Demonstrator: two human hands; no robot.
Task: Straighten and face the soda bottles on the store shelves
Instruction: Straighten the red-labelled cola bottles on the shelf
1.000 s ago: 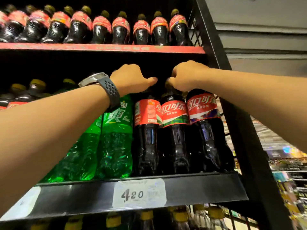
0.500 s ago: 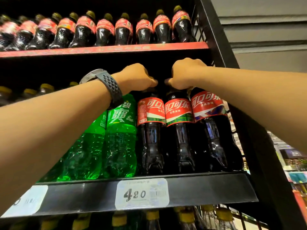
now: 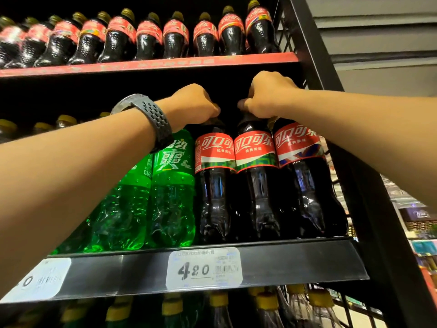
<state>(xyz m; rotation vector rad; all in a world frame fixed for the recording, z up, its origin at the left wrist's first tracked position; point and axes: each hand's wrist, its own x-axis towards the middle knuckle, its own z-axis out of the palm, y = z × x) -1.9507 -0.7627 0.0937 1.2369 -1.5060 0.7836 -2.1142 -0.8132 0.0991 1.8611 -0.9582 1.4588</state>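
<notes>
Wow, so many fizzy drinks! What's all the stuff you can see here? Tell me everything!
Small dark plastic cola bottles: a long row, red labels, top shelf.
Red metal shelf edge: one, under that row.
Large dark plastic cola bottles: three, red labels, middle shelf, right end.
Green plastic soda bottles: at least two, left of the large cola.
Yellow-capped dark bottles: several, middle shelf, far left.
Black shelf edge: one, under the large bottles.
White paper price tags: two, on the black edge.
Yellow bottle caps: several, shelf below.
Grey perforated watch strap: one, left wrist.
Left hand: grips the top of the leftmost large cola bottle.
Right hand: grips the top of the middle large cola bottle.
</notes>
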